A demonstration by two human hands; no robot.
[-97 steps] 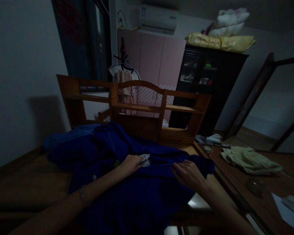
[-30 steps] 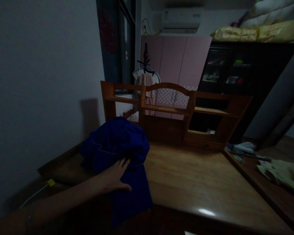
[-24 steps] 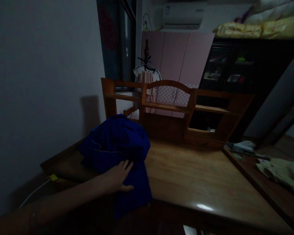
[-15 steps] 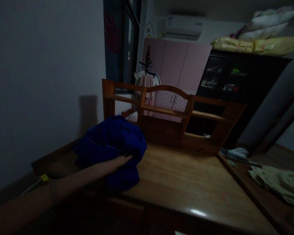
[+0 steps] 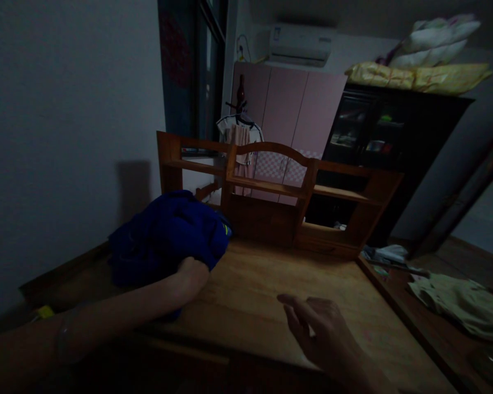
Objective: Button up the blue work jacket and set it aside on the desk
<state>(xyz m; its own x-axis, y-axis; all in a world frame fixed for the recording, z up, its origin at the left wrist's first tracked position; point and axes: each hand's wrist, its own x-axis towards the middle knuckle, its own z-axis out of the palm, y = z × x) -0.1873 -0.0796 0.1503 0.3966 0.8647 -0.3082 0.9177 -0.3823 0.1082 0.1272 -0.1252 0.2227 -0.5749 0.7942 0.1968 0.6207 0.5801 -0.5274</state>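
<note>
A crumpled dark blue garment [image 5: 164,235] lies in a heap on the left of the wooden desk top [image 5: 250,290], close to the wall. A small yellow-green mark shows at its right end. My left hand [image 5: 194,273] is closed on the near right side of this cloth, its fingertips hidden in the folds. Over the desk's front middle hovers my right hand [image 5: 318,323], apart from the garment. It holds nothing, with the index finger stretched out and the thumb apart from it.
A low wooden shelf unit [image 5: 267,189] stands along the desk's back edge. To the right, pale green cloth [image 5: 464,303] rests on a lower brown surface. Behind are a pink wardrobe [image 5: 287,109] and a dark cabinet [image 5: 411,126]. A yellow item [image 5: 45,312] shows beside my left forearm.
My right hand has come into view from the lower right. The garment is bunched further left, its front flap pulled back, and my left hand has closed on it. The view has shifted slightly.
</note>
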